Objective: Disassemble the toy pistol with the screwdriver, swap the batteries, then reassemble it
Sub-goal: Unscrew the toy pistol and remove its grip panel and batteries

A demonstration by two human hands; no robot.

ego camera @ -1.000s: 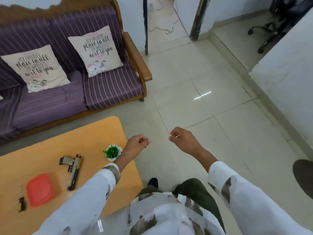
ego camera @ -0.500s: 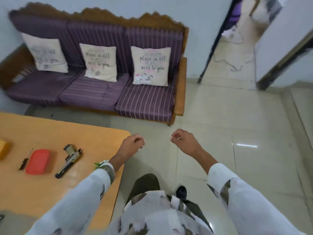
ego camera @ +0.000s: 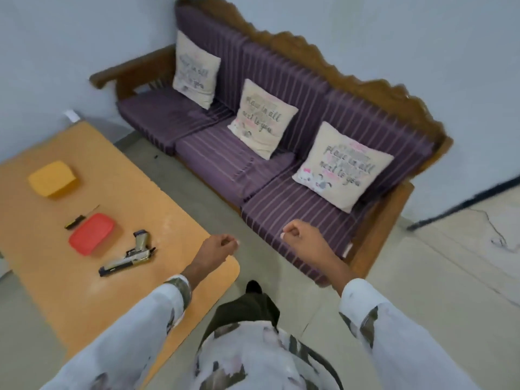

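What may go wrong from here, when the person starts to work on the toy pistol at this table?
1. The shoe is close to the corner of the table, so a step may bump it and shift the things on it.
2. The thin screwdriver lies close beside the red box and may be awkward to pick up.
3. Small screws from the toy pistol could roll off the smooth tabletop.

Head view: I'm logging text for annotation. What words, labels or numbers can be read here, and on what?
Right cushion: "place in all" and "next to you"; other lines blurred.
Middle cushion: "in all", "next to you"; rest blurred.
Left cushion: script too blurred to read.
Toy pistol, red box, yellow box: no text visible.
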